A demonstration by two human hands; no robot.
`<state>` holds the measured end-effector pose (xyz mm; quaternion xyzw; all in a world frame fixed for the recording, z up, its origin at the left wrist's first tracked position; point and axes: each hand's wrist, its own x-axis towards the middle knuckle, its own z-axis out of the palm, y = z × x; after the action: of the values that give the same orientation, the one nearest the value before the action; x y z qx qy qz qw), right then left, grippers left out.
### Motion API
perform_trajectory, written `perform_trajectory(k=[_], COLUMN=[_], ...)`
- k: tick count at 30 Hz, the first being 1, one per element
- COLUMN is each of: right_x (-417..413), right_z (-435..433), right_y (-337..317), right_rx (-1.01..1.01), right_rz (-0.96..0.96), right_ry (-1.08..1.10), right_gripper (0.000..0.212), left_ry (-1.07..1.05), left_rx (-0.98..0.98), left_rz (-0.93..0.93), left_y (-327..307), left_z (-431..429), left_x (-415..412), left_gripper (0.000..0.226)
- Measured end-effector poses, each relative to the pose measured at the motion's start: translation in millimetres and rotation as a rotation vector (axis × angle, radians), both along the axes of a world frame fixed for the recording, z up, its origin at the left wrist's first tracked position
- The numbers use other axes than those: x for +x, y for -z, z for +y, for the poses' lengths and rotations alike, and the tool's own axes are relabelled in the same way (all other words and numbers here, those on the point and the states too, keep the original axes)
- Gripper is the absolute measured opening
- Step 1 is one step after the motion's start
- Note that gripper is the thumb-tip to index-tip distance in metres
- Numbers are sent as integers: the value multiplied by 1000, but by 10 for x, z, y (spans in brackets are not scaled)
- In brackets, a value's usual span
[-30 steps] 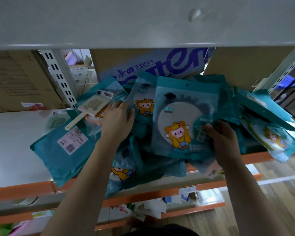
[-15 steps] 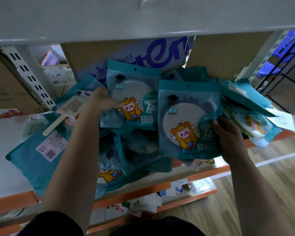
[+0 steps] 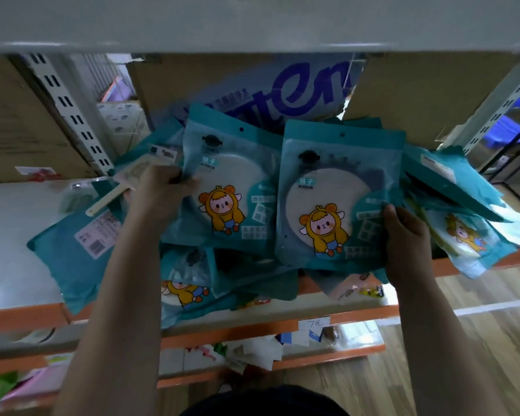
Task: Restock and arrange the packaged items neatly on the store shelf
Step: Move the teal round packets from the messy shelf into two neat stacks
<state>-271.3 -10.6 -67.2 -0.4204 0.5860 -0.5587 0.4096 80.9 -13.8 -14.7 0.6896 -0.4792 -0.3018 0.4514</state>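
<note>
Several teal mirror packets with a yellow cartoon figure lie in a loose pile on the white shelf (image 3: pixel 21 235). My left hand (image 3: pixel 159 196) grips the left edge of one upright packet (image 3: pixel 231 187), thumb on its front. My right hand (image 3: pixel 409 238) holds the lower right edge of a second upright packet (image 3: pixel 336 199) beside it. Both packets face me, side by side, above the pile. More packets (image 3: pixel 463 229) fan out to the right past the shelf edge, and one (image 3: pixel 81 253) lies face down at the left with its barcode label up.
A blue-and-white printed carton (image 3: pixel 282 91) and brown cardboard boxes (image 3: pixel 21 121) stand at the back of the shelf. A white slotted upright (image 3: pixel 72 115) rises at the left. An orange shelf lip (image 3: pixel 252 331) with a price tag runs below; lower shelves hold mixed goods.
My left hand has lifted a packet out of the pile and set it upright next to the one my right hand holds. The right hand's packet stayed nearly in place.
</note>
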Motion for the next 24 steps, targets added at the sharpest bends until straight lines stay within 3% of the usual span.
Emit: perform_trajectory(k=[2,7,18,24], right_x=[86,346,1564,2527], right_z=[-31,-83,217,695], right_y=[-9,-65,-271,-219], right_rx=[-13,-68,-143,-91], right_rz=[22,71,-62,-122], right_ry=[-49,-253,-423,-534], right_gripper=[31,24,25,17], left_ry=[-63,-280,-562,-599], left_rx=[-54,-111,-280,-323], left_rz=[206,296,293,277], left_y=[26,85,41,67], left_z=[205,658,1830,2594], left_x=[-56,-25,880,1636], left_gripper=[7,11,16,20])
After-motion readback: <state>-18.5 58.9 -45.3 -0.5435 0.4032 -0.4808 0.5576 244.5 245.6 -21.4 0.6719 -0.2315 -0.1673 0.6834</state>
